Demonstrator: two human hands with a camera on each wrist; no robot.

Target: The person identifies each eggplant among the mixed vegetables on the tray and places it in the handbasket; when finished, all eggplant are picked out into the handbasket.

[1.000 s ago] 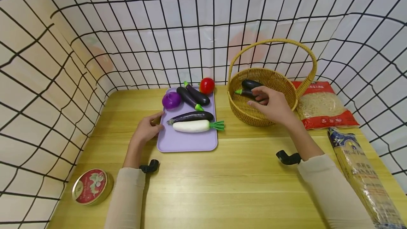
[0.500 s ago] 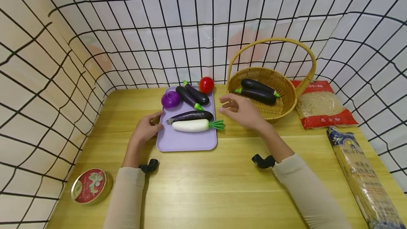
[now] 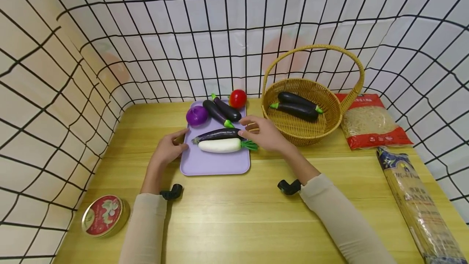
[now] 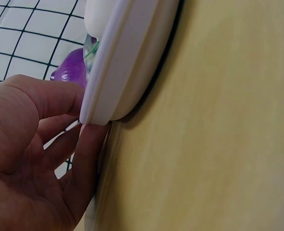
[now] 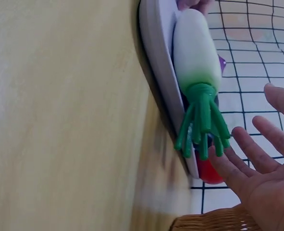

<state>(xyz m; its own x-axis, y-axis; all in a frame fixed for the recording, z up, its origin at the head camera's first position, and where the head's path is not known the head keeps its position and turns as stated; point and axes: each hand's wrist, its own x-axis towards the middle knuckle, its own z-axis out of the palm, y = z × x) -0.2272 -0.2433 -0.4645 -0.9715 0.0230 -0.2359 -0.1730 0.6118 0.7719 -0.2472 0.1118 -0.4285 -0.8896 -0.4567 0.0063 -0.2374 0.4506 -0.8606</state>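
My left hand [image 3: 169,148] holds the left edge of a lilac tray [image 3: 212,167]; in the left wrist view its thumb lies over the rim [image 4: 98,72] and a finger sits beneath. On the tray are a white radish [image 3: 220,146] with green leaves, a dark eggplant [image 3: 218,134] right behind it, two more eggplants [image 3: 228,110], a purple onion [image 3: 196,115] and a red tomato [image 3: 237,99] at the back corner. My right hand [image 3: 266,134] hovers at the tray's right edge, fingers spread and holding nothing, close to the eggplant's end and the radish leaves [image 5: 204,120].
A wicker basket [image 3: 289,135] with a tall handle stands to the right, two eggplants [image 3: 298,111] inside. Beyond it lie a red-edged bag [image 3: 370,121] and a long noodle-like pack [image 3: 417,199]. A round tin [image 3: 104,215] sits front left. Black-lined cloth walls surround the table.
My right hand has moved left from over the basket to the tray's right edge, uncovering the two eggplants in the basket. The left hand has stayed at the tray.
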